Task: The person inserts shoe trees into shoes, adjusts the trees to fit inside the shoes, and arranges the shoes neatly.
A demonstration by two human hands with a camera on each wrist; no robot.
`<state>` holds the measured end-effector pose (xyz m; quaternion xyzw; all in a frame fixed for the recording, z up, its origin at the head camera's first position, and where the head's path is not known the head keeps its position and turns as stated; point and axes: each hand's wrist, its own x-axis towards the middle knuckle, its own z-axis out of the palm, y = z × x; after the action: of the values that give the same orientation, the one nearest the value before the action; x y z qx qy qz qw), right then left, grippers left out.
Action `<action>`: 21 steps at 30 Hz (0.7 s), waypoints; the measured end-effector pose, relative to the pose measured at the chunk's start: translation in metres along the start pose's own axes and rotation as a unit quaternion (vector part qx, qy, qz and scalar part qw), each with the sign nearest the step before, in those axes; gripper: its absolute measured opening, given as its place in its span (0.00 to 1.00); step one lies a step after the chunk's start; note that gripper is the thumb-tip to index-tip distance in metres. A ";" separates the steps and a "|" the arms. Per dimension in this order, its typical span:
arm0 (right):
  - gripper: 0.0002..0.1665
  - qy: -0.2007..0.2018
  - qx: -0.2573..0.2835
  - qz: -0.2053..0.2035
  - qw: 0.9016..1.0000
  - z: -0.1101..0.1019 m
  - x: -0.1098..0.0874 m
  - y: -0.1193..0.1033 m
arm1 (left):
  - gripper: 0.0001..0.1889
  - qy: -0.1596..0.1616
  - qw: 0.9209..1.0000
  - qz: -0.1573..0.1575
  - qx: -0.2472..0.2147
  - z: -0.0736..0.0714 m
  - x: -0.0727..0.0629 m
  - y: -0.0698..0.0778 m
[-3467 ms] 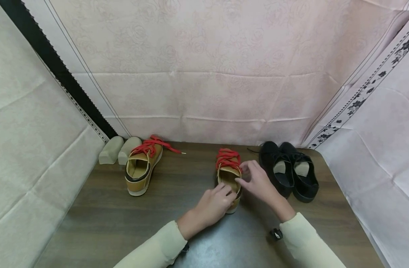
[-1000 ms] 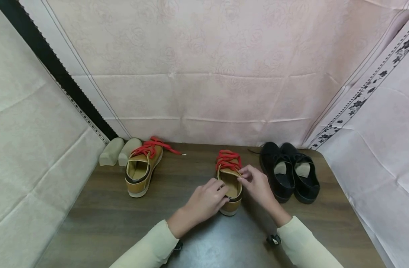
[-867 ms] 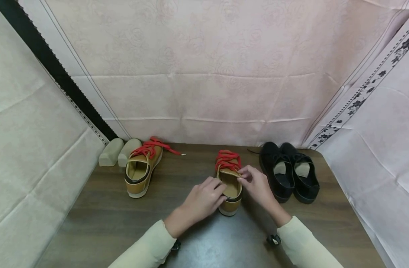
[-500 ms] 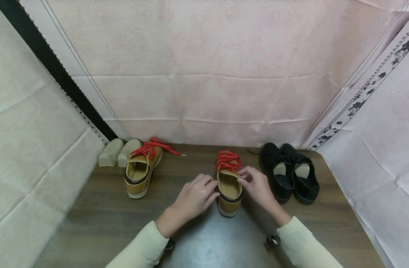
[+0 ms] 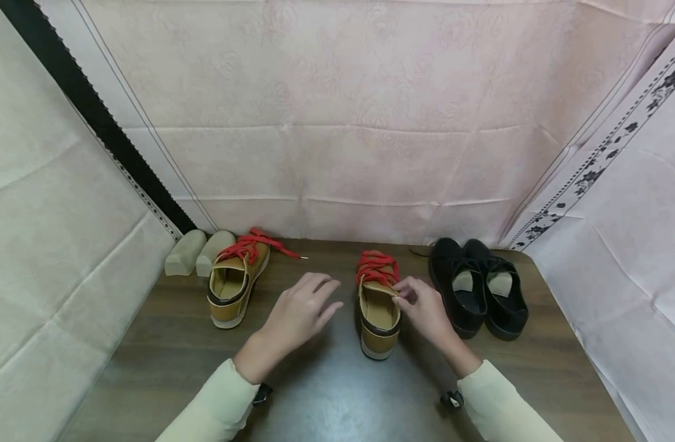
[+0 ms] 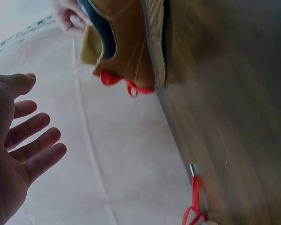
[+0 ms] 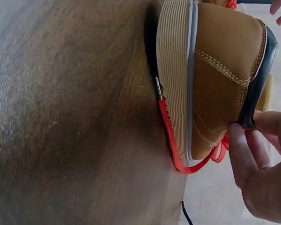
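Note:
A tan shoe point(image 5: 380, 342) with red laces point(image 5: 377, 265) stands upright in the middle of the wooden surface, toe toward the wall. My right hand point(image 5: 428, 310) pinches the right edge of its opening near the laces. The right wrist view shows the thumb and fingers point(image 7: 242, 154) gripping the dark padded collar point(image 7: 257, 89), while a loose lace end hangs beside the pale sole. Left of this shoe, my left hand point(image 5: 294, 314) hovers with fingers extended, holding nothing. Its palm point(image 6: 7, 173) shows bare in the left wrist view.
The matching tan shoe point(image 5: 227, 313) stands at the left, its red lace end trailing right. Two pale shoe-shaped inserts point(image 5: 185, 253) lie beside it. A pair of black shoes point(image 5: 505, 322) with pale pieces inside stands close to the right hand. Fabric-covered walls point(image 5: 337, 166) enclose three sides.
My left hand has come away from the middle shoe's opening and moved left, its fingers spreading. The right hand has settled on the shoe's right edge; the shoe stays in place.

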<state>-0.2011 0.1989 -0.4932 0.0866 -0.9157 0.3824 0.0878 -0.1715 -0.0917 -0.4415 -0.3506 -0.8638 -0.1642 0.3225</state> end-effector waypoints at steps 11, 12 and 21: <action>0.10 -0.007 -0.001 0.018 1.000 0.002 -0.006 0.002 | 0.24 -0.018 0.998 -0.053 0.015 -0.022 -0.012 -0.031; 0.10 -0.006 0.000 0.017 1.000 0.002 -0.006 0.002 | 0.24 -0.018 0.998 -0.059 0.017 -0.025 -0.013 -0.034; 0.10 -0.008 -0.001 0.016 1.000 0.001 -0.001 0.000 | 0.28 -0.025 0.994 -0.101 0.044 -0.043 -0.020 -0.064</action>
<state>-0.2002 0.1979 -0.4944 0.0754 -0.9181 0.3820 0.0745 -0.1867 -0.1682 -0.4269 -0.2511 -0.9088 -0.1487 0.2983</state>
